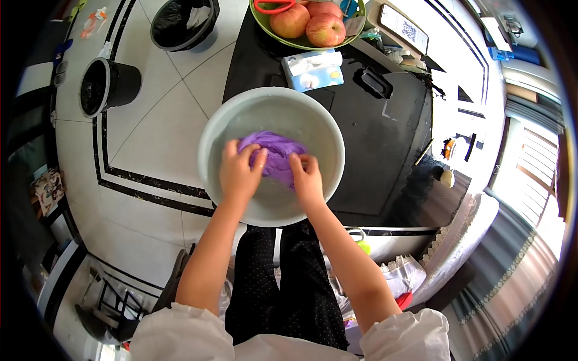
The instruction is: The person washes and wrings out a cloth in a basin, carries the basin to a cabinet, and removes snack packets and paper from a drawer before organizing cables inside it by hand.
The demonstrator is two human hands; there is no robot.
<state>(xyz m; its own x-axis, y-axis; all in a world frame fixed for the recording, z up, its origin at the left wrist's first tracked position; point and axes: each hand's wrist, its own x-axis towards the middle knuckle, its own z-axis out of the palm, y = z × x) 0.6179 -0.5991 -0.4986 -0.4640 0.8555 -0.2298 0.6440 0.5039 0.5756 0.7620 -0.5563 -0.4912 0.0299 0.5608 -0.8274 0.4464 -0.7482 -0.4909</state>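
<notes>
Purple cloth [279, 156] pinched btwn L hand [239, 171] & R hand [307, 179]; underside hidden.

Basin [271, 109] open above — blue-white pack [319, 77] close beyond it.

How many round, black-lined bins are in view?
2: the upper bin at the picture's top, and the lower bin farther left, both up-left of the pale round basin. Others may be hidden.
</notes>
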